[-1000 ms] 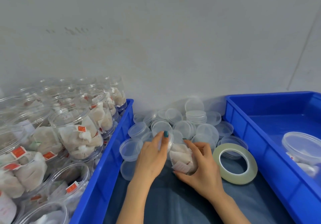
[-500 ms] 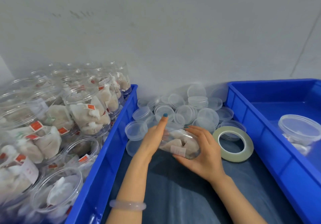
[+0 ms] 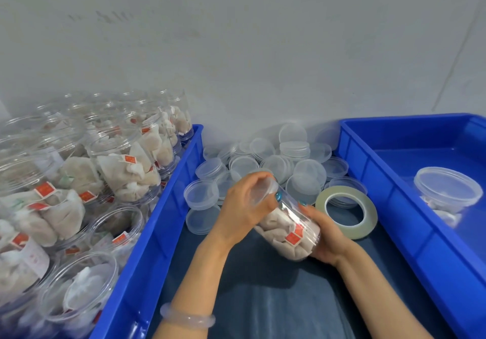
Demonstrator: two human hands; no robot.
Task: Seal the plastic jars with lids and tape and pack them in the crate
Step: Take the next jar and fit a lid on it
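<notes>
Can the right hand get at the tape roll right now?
Probably yes: the tape roll lies just beside the right hand, nothing on it or between them. But that hand grips the jar while the left hand holds the lid, so it must let go first.

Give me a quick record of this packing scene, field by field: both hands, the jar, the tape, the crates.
left hand: grips the lid at the mouth of the jar
right hand: holds the jar, tilted
jar: filled with sachets; no tape visible on it
tape roll: lies flat right of the hands, untouched
spare lids: heaped behind the hands
left crate: open jars, filled
right crate: one lone jar inside
</notes>
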